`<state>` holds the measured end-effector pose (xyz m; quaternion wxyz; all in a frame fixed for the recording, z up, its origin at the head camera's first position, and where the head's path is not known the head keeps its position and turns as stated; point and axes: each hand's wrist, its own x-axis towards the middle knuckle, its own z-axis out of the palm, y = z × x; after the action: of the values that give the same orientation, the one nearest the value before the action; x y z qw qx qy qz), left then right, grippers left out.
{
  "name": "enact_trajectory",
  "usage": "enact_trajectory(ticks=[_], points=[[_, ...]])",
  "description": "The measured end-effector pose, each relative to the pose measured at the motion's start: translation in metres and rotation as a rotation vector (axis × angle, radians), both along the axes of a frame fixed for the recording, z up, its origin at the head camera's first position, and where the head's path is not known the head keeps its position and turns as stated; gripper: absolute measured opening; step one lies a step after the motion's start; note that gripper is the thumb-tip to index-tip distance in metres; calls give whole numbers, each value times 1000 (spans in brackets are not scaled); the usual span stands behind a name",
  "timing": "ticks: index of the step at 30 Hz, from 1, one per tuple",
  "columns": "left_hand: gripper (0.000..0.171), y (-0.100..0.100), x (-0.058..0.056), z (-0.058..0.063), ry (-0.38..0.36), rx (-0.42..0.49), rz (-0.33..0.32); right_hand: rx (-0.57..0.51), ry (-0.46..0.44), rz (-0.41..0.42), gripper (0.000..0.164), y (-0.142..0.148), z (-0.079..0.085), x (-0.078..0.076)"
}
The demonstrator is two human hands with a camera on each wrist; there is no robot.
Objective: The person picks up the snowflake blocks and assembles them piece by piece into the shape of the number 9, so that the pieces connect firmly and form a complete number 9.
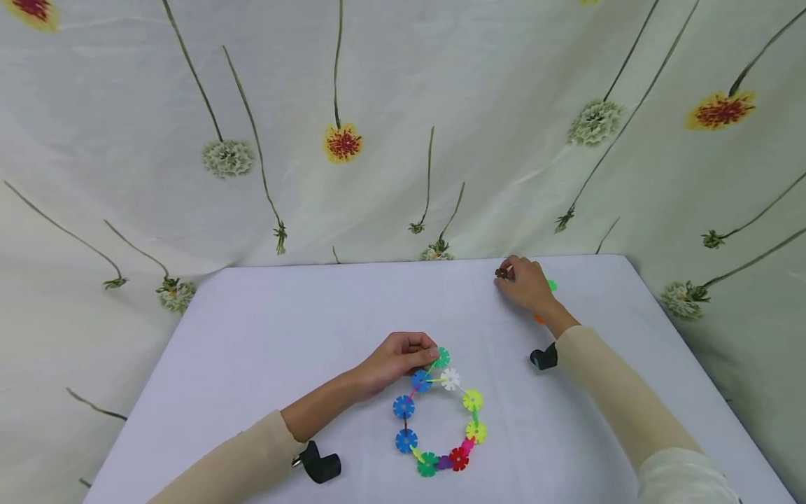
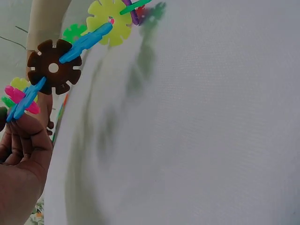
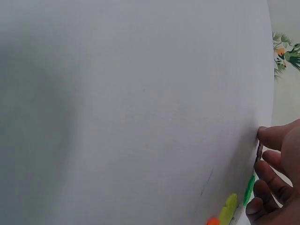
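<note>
A ring of slotted flower-shaped discs [image 1: 406, 441], in blue, green, red, yellow, white and other colours, hangs or stands near the table's middle. At its top, my left hand [image 1: 398, 360] pinches the chain beside a green disc [image 1: 442, 357]. The left wrist view shows the fingers by a blue disc [image 2: 26, 99], with a brown disc [image 2: 42, 70] further along the chain. Far back on the right, my right hand [image 1: 527, 283] pinches a separate brown flower disc [image 1: 501, 273]. That disc appears edge-on between thumb and fingers in the right wrist view.
Loose discs lie around my right hand: a green one [image 1: 552, 285], an orange one [image 1: 539, 318] partly hidden by the forearm, and a yellow-green one [image 3: 228, 208]. White cloth covers the table [image 1: 283, 336]; a flower-printed curtain [image 1: 390, 84] hangs behind its back edge.
</note>
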<state>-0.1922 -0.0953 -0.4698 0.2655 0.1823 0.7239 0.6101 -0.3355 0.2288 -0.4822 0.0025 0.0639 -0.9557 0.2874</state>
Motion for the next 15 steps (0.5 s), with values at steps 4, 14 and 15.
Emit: enact_trajectory(ticks=[4,14,15], points=[[28,1,0,0,-2,-2,-16,-27,-1,-15,28,-2,-3,-2],[27,2,2,-1,20,-32,-28,-27,-42,-97,34,-4,-5,-6],[27,2,2,-1,22,-34,-26,-25,-39,-94,33,-5,-4,-6]])
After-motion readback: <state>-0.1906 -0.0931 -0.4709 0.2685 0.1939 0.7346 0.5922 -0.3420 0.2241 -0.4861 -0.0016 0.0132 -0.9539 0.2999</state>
